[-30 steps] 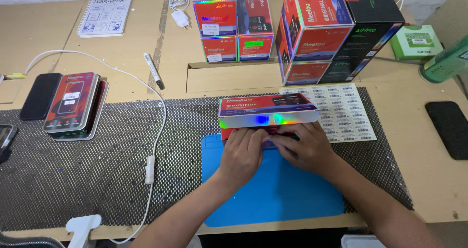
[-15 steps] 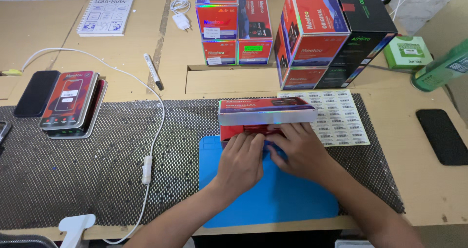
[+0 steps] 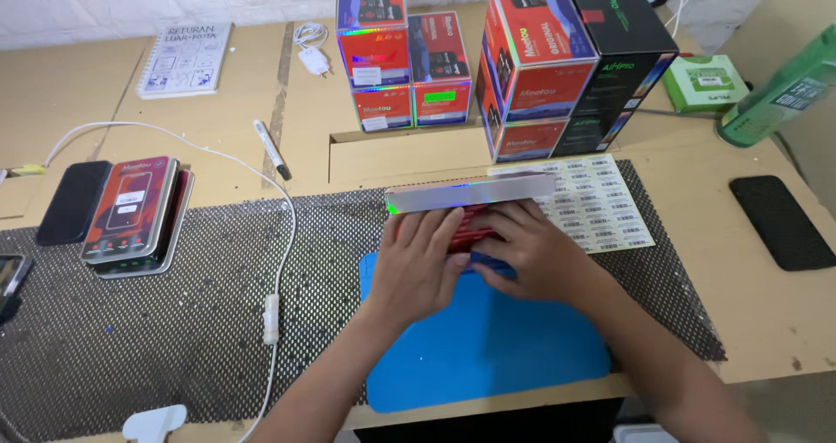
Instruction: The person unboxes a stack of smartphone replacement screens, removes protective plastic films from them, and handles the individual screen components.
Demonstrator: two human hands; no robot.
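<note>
Box (image 3: 470, 192) has tipped up, both hands (image 3: 475, 256) gripping beneath.

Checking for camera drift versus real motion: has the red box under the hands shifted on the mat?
No. The red box keeps its place beside the label sheet, at the blue mat's far edge.
</note>
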